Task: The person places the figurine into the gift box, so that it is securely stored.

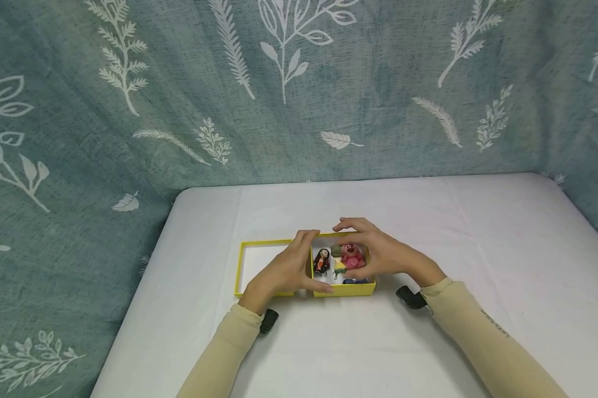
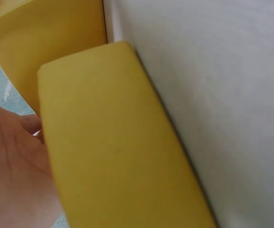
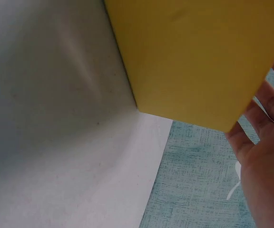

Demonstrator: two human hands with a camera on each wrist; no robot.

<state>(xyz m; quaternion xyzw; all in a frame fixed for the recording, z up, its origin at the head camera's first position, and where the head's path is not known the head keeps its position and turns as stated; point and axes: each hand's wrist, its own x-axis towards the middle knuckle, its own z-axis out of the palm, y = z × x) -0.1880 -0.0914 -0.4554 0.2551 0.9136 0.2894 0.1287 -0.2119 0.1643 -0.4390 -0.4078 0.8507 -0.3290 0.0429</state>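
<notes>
A yellow-edged box (image 1: 346,290) with a white inside stands on the table, its yellow wall (image 3: 199,61) large in the right wrist view. My left hand (image 1: 291,265) spans its left end and grips it, thumb at the near wall and fingers at the far corner. My right hand (image 1: 383,251) reaches over the right end, thumb and fingers curved round a pink bear figure (image 1: 352,257). Left of the bear lie a dark-haired doll figure (image 1: 321,261) and a small yellow-and-green figure (image 1: 339,267). Something dark blue (image 1: 355,281) lies by the near wall, partly hidden.
A yellow-rimmed box lid or tray (image 1: 264,254) with a white inside lies directly left of the box, partly under my left hand. Both stand on a white-covered table (image 1: 428,342). A teal leaf-patterned curtain (image 1: 299,127) hangs behind the far edge and along the sides.
</notes>
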